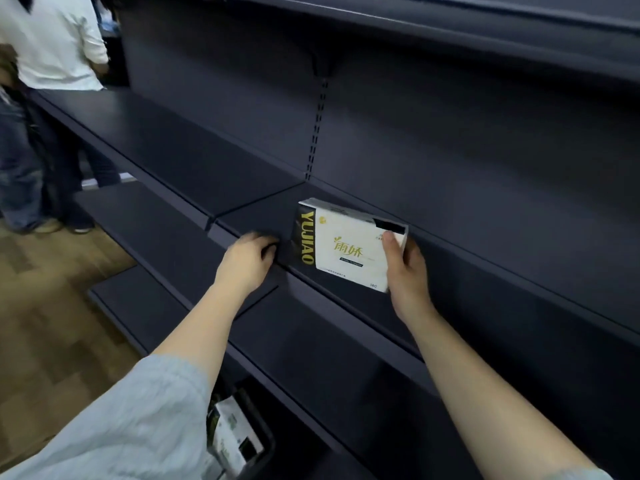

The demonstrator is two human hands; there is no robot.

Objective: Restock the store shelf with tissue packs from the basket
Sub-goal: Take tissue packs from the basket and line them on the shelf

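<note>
Dim overall. Dark shelf (346, 327) absorbs light; upper right nearly black. White pack (349, 245) brightest area, print legible. Person (52, 43) at upper left motion-blurred. Floor (45, 306) soft, blocky. Wide-angle bowing at edges. No glare.

White tissue pack (349, 245) with black band and gold lettering; dark navy shelf (173, 147); pale grey-blue sleeve (138, 420); brown wood-patterned floor (52, 327).
</note>
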